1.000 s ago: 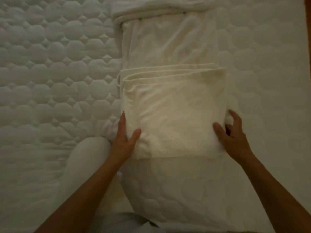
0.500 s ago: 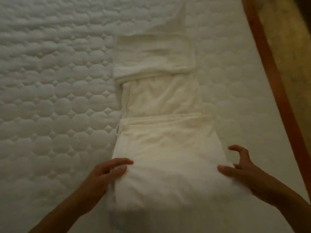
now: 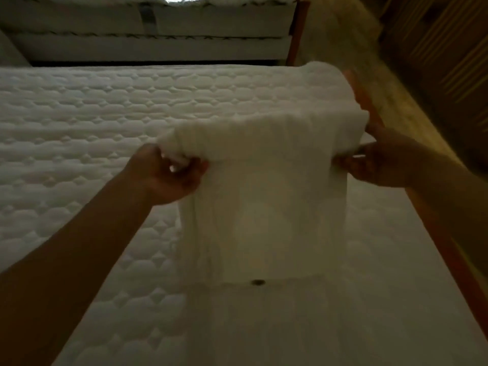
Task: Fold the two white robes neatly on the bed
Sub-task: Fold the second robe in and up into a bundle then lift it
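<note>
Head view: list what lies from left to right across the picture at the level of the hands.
Quilted mattress → left hand, gripping the robe's left edge → white robe, held up folded → right hand, holding its right edge. The bed's wooden rail overlaps the right hand, so it is left out.

Count: 1 white robe [image 3: 264,194] in view, dead centre. 2 hands: left hand [image 3: 169,175] at its 9 o'clock, right hand [image 3: 383,159] at its 3. 1 quilted mattress [image 3: 79,128] underneath. 1 other bed [image 3: 158,22] at 12 o'clock. 1 wooden rail [image 3: 435,233] running 2 to 5 o'clock.
</note>
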Available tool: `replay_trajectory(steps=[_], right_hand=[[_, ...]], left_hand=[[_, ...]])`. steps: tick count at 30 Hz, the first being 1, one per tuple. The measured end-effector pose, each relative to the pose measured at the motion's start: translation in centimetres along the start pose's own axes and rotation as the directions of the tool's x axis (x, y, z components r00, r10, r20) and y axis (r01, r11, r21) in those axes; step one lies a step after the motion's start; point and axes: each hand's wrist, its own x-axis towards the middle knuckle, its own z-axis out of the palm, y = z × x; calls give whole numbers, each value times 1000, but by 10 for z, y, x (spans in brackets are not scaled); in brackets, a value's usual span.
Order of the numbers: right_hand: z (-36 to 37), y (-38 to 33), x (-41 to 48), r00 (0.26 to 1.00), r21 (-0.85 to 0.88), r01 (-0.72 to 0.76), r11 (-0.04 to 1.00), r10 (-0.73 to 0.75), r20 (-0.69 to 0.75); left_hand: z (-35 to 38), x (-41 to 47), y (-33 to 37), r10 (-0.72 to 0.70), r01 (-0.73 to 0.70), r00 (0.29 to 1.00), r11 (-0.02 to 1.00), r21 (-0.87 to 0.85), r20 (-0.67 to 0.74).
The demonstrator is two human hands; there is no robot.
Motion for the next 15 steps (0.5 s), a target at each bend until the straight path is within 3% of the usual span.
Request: replay_trajectory(steps=[2, 3, 4, 5, 6, 7, 10, 13, 15], right_hand=[[29, -8, 34, 994, 27, 73, 997, -70, -85], [38, 0, 52, 975, -117, 111, 987, -130, -179], [46, 12, 72, 938, -350, 104, 931, -209, -277], [54, 27, 87, 897, -579, 67, 813, -303, -322], [64, 43, 98, 878, -730, 47, 682, -377, -296], [73, 57, 110, 877, -794, 44, 607, -404, -260], [86, 78, 135, 883, -764, 40, 644, -380, -274], [78, 76, 157, 855, -653, 80, 753, -389, -344], [68, 70, 167, 854, -544, 97, 833, -351, -385]], left_hand=[[28, 33, 18, 111, -105, 991, 992, 73, -70], [27, 47, 17, 202, -163, 970, 954, 251, -138], [23, 67, 12, 287, -164, 942, 844, 511, -173], [13, 83, -3, 354, -79, 916, 620, 781, -188], [5, 97, -18, 405, -2, 900, 378, 926, -163], [2, 105, -32, 408, 38, 900, 273, 961, -152], [-9, 122, -73, 367, 40, 921, 241, 970, -129], [-10, 132, -80, 527, 123, 820, 215, 969, -221], [-10, 147, -69, 553, 156, 779, 285, 946, -296]])
